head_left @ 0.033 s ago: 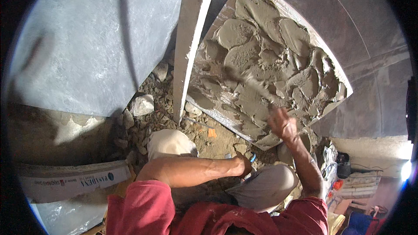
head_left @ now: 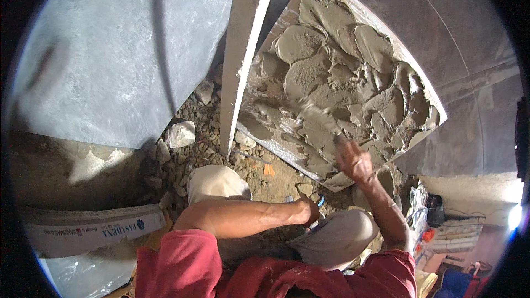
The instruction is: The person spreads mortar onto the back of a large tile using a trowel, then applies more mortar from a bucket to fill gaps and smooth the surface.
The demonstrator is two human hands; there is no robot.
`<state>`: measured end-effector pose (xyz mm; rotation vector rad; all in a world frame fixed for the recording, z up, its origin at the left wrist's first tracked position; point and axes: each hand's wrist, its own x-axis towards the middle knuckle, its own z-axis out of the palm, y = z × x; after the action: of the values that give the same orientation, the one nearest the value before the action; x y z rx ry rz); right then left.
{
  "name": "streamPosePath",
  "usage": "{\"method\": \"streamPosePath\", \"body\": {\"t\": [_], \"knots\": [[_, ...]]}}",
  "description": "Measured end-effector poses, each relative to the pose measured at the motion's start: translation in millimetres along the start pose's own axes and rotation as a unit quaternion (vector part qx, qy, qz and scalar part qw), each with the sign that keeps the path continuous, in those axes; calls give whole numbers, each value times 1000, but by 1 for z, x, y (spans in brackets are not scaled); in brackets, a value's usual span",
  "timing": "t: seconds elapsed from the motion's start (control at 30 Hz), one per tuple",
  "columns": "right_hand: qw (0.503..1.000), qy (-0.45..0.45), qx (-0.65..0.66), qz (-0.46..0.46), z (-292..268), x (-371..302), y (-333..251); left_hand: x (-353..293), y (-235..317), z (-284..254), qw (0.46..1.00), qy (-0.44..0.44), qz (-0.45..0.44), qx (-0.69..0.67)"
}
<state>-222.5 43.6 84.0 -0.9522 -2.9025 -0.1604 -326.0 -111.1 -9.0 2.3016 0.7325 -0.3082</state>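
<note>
My right hand [head_left: 355,161] is closed round the handle of a trowel [head_left: 320,116], whose blade is smeared by motion. The blade lies over wet grey mortar [head_left: 309,74], spread in thick, uneven strokes on a large square tile [head_left: 317,179]. Along the tile's near left edge the coat is thinner and paler. Beside my right knee, my left hand [head_left: 306,211] is curled, its fingertips turned down and mostly hidden. A small blue piece [head_left: 321,200] shows next to its fingers; what the hand holds, if anything, is hidden.
A pale upright post [head_left: 238,66] stands left of the tile. Rubble and stones [head_left: 180,133] cover the ground before my knees. A large grey panel [head_left: 116,44] fills the left, above a long carton [head_left: 99,229]. Behind my right forearm is a bucket-like container [head_left: 385,181].
My right hand and the trowel have shifted slightly toward me and to the left over the mortar. My left hand stays where it was.
</note>
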Motion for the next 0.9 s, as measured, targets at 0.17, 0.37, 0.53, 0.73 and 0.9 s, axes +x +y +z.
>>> {"method": "streamPosePath", "body": {"t": [0.17, 0.37, 0.53, 0.73, 0.9], "knots": [[992, -99, 45, 60, 29, 36, -29, 25, -4, 12, 997, -56, 24, -52], [994, -33, 62, 87, 0, 88, -24, -19, -2, -11, 998, 17, 44, -29], [987, 53, 102, 109, -16, 95, -16, -8, -5, -8, 999, -2, 30, -29], [968, 154, 56, 190, -20, 39, 23, -18, -9, -12, 996, 53, 45, -62], [973, 97, 71, 194, -40, 13, 29, -26, -3, -22, 999, 18, 26, -35]]}}
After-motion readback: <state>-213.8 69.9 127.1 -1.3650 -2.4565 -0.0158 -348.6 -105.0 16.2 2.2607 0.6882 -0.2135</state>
